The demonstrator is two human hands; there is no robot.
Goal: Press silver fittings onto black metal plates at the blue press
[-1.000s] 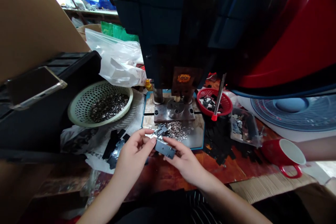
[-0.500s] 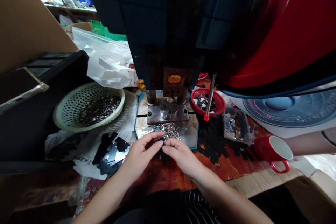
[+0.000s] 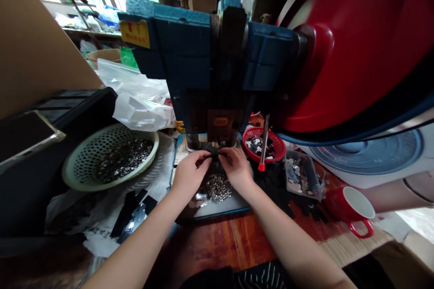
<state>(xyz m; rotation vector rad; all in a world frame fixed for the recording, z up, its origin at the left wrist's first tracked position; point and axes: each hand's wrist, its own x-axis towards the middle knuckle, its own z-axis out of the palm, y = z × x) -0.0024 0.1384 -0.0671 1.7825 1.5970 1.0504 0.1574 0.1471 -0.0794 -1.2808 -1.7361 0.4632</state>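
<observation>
My left hand [image 3: 190, 174] and my right hand [image 3: 238, 171] pinch a small dark flat piece [image 3: 214, 151] between them, one at each end. They hold it at the die of a blue press [image 3: 183, 49], below its ram [image 3: 222, 123]. The fingers partly cover the piece and the die; whether it rests on the die I cannot tell. Between my wrists, a heap of small shiny metal bits [image 3: 219, 188] lies on the press base [image 3: 222, 210]. Dark and silvery flat pieces [image 3: 135, 214] are stacked to the left, partly behind my left forearm.
A pale green basket [image 3: 76, 178] of metal bits stands left. On the right are a red basket [image 3: 247, 151] with flat pieces, a red-tipped rod [image 3: 265, 140], a clear box [image 3: 303, 189] of metal parts and a red mug [image 3: 341, 205]. A large red wheel [image 3: 356, 54] overhangs.
Both hands have moved forward with the dark piece, from in front of the metal heap to the die. The view has tilted up, showing more of the press top.
</observation>
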